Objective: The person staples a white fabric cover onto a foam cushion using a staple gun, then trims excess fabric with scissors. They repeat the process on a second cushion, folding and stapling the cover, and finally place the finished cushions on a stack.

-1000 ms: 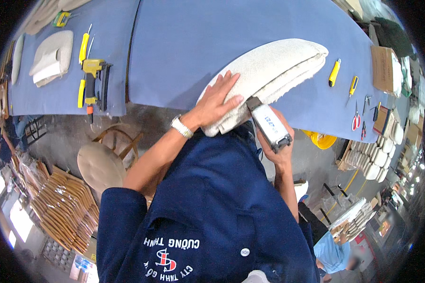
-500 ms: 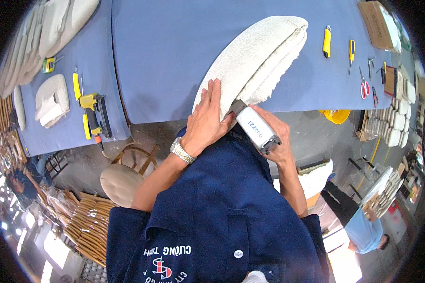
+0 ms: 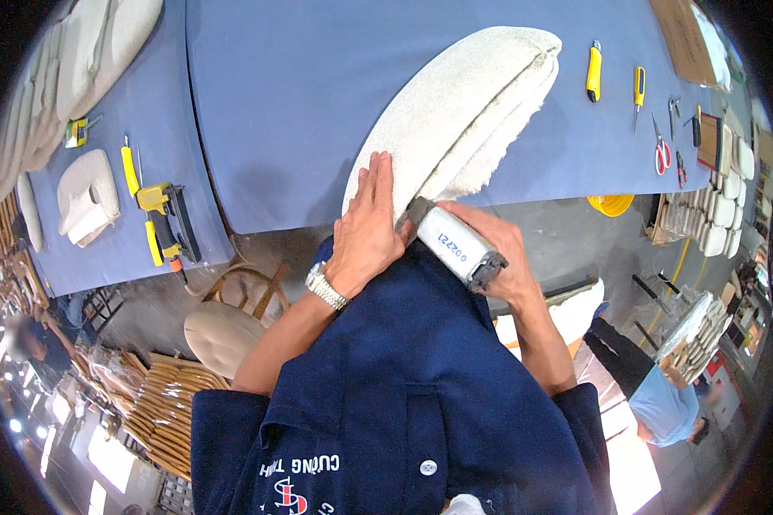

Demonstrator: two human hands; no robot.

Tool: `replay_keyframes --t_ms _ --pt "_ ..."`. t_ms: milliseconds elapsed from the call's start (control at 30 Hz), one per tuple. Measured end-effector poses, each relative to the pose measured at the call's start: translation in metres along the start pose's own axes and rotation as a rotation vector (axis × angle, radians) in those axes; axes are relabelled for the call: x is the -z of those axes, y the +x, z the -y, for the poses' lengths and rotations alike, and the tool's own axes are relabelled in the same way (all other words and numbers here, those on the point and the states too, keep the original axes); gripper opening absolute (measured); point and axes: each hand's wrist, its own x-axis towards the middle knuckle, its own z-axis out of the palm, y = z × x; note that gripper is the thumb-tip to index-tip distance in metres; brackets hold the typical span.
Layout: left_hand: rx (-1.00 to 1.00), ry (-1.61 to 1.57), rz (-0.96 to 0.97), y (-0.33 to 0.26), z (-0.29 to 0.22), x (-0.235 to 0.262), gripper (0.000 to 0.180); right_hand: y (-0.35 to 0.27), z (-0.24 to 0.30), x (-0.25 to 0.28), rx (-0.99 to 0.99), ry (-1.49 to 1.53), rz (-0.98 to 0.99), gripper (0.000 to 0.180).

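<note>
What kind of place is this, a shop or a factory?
Most likely an upholstery or furniture workshop. A cream fabric-covered seat cushion lies on a long blue-covered workbench, a yellow and black staple gun rests nearby, and woven rattan chairs are stacked on the floor below.

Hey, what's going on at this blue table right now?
A person in a dark blue shirt presses the left hand flat on a cream upholstered cushion at the near edge of the blue table. The right hand grips a grey hand-held stapler with its nose against the cushion's fabric edge. Yellow knives and scissors lie to the right.
</note>
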Motion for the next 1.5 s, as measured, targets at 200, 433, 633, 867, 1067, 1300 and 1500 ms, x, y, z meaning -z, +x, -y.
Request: replay_keyframes --t_ms 200,433,633,867,1067,1300,1500 --pt "0.001 -0.023 -0.022 0.001 0.0 0.0 0.098 -0.002 0.004 -0.007 -0.048 -0.061 -0.019 0.065" --pt "-0.02 -0.036 -0.021 0.0 0.003 0.003 0.099 -0.007 0.015 -0.005 -0.084 -0.034 0.047 0.062" --pt "-0.014 0.003 -0.014 0.0 0.002 0.001 0.103 0.0 0.017 -0.006 -0.117 -0.016 0.051 0.065" --pt "-0.003 -0.033 0.005 0.0 0.0 0.004 0.105 -0.008 0.009 -0.014 -0.034 -0.108 -0.009 0.064" --pt "0.008 -0.039 0.009 -0.001 0.001 0.006 0.104 -0.012 0.019 -0.011 -0.061 -0.093 0.051 0.063" --pt "0.015 0.043 0.036 0.0 -0.006 0.002 0.11 -0.006 0.025 -0.016 -0.113 -0.06 0.03 0.061" --pt "-0.185 -0.244 0.226 0.013 0.034 0.013 0.122 -0.011 0.012 -0.019 -0.101 -0.056 0.016 0.06"
